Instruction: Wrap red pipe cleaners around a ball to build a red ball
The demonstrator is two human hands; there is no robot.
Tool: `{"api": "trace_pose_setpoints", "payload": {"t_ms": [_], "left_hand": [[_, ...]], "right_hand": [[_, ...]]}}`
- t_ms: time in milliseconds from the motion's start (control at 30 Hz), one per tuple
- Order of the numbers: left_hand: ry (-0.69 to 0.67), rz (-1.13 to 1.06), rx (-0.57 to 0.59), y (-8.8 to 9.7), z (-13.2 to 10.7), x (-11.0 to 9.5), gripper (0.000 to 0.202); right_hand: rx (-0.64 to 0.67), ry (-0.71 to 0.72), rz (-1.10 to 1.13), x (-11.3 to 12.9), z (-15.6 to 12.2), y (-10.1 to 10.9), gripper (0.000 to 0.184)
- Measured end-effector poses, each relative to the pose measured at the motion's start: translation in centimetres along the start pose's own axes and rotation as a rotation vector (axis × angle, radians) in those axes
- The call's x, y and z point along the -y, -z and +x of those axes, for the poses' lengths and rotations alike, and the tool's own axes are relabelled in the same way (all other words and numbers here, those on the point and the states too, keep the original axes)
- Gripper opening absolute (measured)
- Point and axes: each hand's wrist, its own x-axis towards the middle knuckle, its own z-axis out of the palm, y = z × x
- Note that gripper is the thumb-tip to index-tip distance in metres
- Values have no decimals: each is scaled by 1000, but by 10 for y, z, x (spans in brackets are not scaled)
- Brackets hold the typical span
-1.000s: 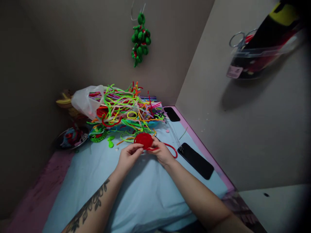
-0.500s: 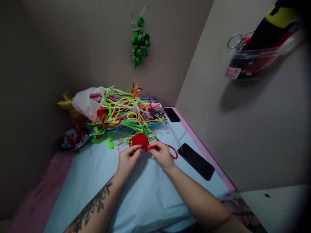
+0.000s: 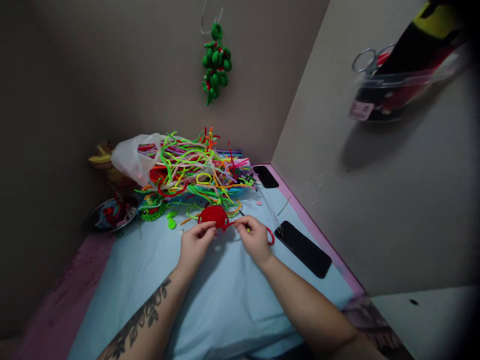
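A rounded red fuzzy piece (image 3: 213,215), apparently formed from pipe cleaners, is pinched at its lower edge by my left hand (image 3: 197,241), thumb against fingers. From its right side a short red strand runs to my right hand (image 3: 254,240), whose thumb and fingertips are closed on it. More of a red pipe cleaner (image 3: 270,236) curves out behind the right hand. Small light-green pieces (image 3: 171,221) and a green figure with an eye (image 3: 151,210) lie left of the red piece. Fingertips partly hide the piece's underside.
A heap of multicoloured pipe cleaners (image 3: 195,165) spills from a white plastic bag (image 3: 137,157) behind my hands. To the right lie a black phone-like slab (image 3: 305,250) and a smaller one (image 3: 266,176). A metal bowl (image 3: 131,220) stands left. Scissors (image 3: 364,61) sit in a wall-mounted clear holder (image 3: 397,82).
My right hand has drawn slightly right, away from the red piece, stretching the strand between them. My left hand and the piece have shifted a little left.
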Motion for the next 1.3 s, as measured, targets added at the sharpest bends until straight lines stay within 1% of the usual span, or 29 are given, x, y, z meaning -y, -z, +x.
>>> {"api": "trace_pose_setpoints", "payload": {"t_ms": [33,67,167,200,300,333,367,467,533,600,667,733,800,867,933,967,1033,1133,1233,1300], "left_hand": [[36,-40,6,-1,0,0,26],[72,-74,10,-1,0,0,29],[134,-138,27,-2,1,0,37],[140,-153,30,-2,1,0,39],[128,-184,23,-1,3,1,42],[116,-184,21,0,3,1,42],[102,-184,21,0,3,1,41],[76,-184,34,-1,0,1,40],[75,-177,45,-2,-1,-1,39],[70,-157,45,-3,-3,-2,37],[62,-141,30,-3,-3,-1,37],[59,-153,10,-2,-2,1,38],[60,-190,1,-1,0,3,40],[61,-217,6,-1,0,3,41],[63,-208,16,-1,-1,2,40],[66,-194,24,-1,-2,0,38],[69,-166,54,-2,-4,-3,35],[60,-162,115,-3,-6,-6,29],[35,-176,147,-3,-6,-5,24],[25,-170,166,-3,-6,-3,22]], "right_hand": [[-65,-19,-8,-4,3,2,10],[-101,-47,0,-7,5,3,10],[-107,-101,133,-13,11,2,14],[-105,-92,196,-14,11,0,20],[-98,-51,308,-18,9,-6,53],[-77,-53,303,-20,8,-8,59],[-46,-65,285,-21,7,-9,62],[50,-77,199,-22,3,-11,52],[80,-38,120,-18,1,-11,42],[38,8,50,-12,-1,-9,40],[-56,45,8,-6,-2,-6,41],[-101,85,-32,-1,-2,-3,28],[-58,131,-94,2,-3,-1,11],[-17,163,-151,4,-4,-1,11],[-12,173,-179,4,-5,-2,18],[-12,171,-179,3,-4,-2,19],[-6,137,-144,2,-3,-3,17],[21,25,-21,-1,0,-4,11],[78,-97,166,-6,2,-5,18],[138,-148,272,-7,3,-5,21]]}}
